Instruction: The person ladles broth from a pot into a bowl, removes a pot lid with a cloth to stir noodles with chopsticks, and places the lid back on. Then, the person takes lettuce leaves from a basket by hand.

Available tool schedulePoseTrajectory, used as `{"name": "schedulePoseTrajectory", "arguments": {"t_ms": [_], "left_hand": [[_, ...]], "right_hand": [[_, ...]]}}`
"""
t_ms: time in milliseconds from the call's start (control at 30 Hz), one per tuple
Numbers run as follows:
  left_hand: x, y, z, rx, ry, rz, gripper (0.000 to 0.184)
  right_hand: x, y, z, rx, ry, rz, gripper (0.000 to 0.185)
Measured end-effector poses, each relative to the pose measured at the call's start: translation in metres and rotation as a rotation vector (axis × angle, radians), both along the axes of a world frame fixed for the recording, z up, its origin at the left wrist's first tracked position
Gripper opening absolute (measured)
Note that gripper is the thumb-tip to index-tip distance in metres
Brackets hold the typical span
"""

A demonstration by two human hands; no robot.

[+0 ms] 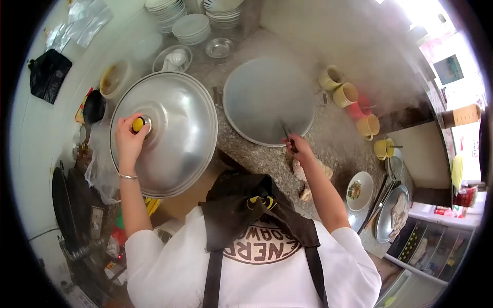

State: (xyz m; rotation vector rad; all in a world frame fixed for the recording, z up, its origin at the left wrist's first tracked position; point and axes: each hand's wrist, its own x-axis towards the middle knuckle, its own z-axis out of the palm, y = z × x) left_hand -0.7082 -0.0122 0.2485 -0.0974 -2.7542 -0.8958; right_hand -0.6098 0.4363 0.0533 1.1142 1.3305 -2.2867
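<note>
My left hand [132, 134] is closed on the yellow-and-black knob of a large domed metal lid [179, 123], held up at the left, apart from the pot. A wide round pot [241, 134] set in the speckled counter gives off thick steam, which hides most of its contents. Over the pot's near right rim, my right hand [297, 146] grips a dark-handled utensil [286, 130]. Its far end fades into the steam, so I cannot tell its kind. Below this hand, a crumpled pale cloth [323, 170] lies on the counter.
Yellow mugs [345, 95] and a red one [361, 107] line the right side. Beyond my right arm are a white bowl [360, 191] with chopped food and a metal tray [386, 218]. Stacked plates [191, 28] and a small metal dish [220, 47] stand at the back left.
</note>
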Motion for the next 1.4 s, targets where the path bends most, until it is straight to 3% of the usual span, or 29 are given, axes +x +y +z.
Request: {"name": "schedulePoseTrajectory", "arguments": {"t_ms": [67, 200, 233, 367, 433, 467, 533, 667, 733, 767, 833, 933, 1000, 1067, 1100, 1133, 1200, 1300, 1400], "left_hand": [[0.0, 0.002, -0.001, 0.016, 0.01, 0.004, 0.028], [-0.005, 0.001, -0.011, 0.048, 0.022, -0.017, 0.027], [-0.006, 0.003, -0.012, 0.052, 0.018, -0.019, 0.027], [-0.01, 0.006, -0.014, 0.01, 0.008, -0.035, 0.028], [-0.013, 0.004, -0.018, -0.008, 0.002, -0.054, 0.029], [-0.015, 0.003, -0.021, 0.014, 0.009, -0.072, 0.029], [-0.018, 0.003, -0.024, 0.041, 0.016, -0.088, 0.028], [-0.02, 0.005, -0.025, 0.032, 0.01, -0.071, 0.028], [-0.022, 0.006, -0.026, 0.035, 0.005, -0.058, 0.029], [-0.023, 0.006, -0.027, 0.033, 0.005, -0.072, 0.029], [-0.024, 0.006, -0.027, 0.032, 0.006, -0.081, 0.029], [-0.02, 0.007, -0.025, 0.056, -0.003, -0.077, 0.028], [-0.018, 0.005, -0.022, 0.028, -0.013, -0.086, 0.028], [-0.016, 0.001, -0.022, 0.028, -0.003, -0.089, 0.028], [-0.015, -0.001, -0.022, 0.026, -0.001, -0.098, 0.028], [-0.015, -0.003, -0.021, 0.026, 0.004, -0.093, 0.028], [-0.014, -0.006, -0.021, 0.033, -0.007, -0.091, 0.028], [-0.015, -0.01, -0.021, 0.044, 0.008, -0.105, 0.028], [-0.019, -0.006, -0.021, 0.068, 0.013, -0.113, 0.028]], "right_hand": [[-0.024, -0.006, -0.014, -0.075, -0.085, -0.107, 0.019], [-0.048, -0.018, -0.017, -0.1, -0.067, 0.062, 0.015], [-0.046, -0.016, -0.02, -0.047, -0.061, 0.138, 0.025], [-0.024, -0.005, -0.003, 0.097, -0.063, 0.251, 0.033], [-0.007, 0.006, -0.004, 0.303, -0.05, 0.288, 0.043], [-0.001, 0.009, 0.001, 0.307, -0.054, 0.288, 0.043], [0.008, 0.013, 0.015, 0.579, -0.106, 0.318, 0.038], [0.013, 0.022, 0.008, 0.729, -0.05, 0.28, 0.035], [0.002, 0.028, -0.001, 1.034, 0.039, 0.335, 0.036], [-0.005, 0.028, -0.005, 1.036, 0.042, 0.335, 0.036], [-0.02, 0.025, -0.017, 1.43, 0.133, 0.37, 0.039], [-0.044, 0.013, -0.027, 1.304, 0.069, 0.481, 0.04], [-0.047, -0.002, -0.038, 1.458, 0.206, 0.403, 0.031], [-0.052, -0.008, -0.034, 0.566, -0.059, 0.223, 0.017], [-0.046, -0.011, -0.028, 0.331, -0.061, 0.105, 0.013], [-0.039, -0.011, -0.027, 0.332, -0.056, 0.11, 0.013], [-0.014, -0.005, -0.026, -0.038, -0.016, -0.06, 0.023], [0.027, 0.001, -0.012, -0.196, 0.028, -0.118, 0.039], [0.064, 0.002, 0.003, -0.194, 0.127, -0.127, 0.044]]}}
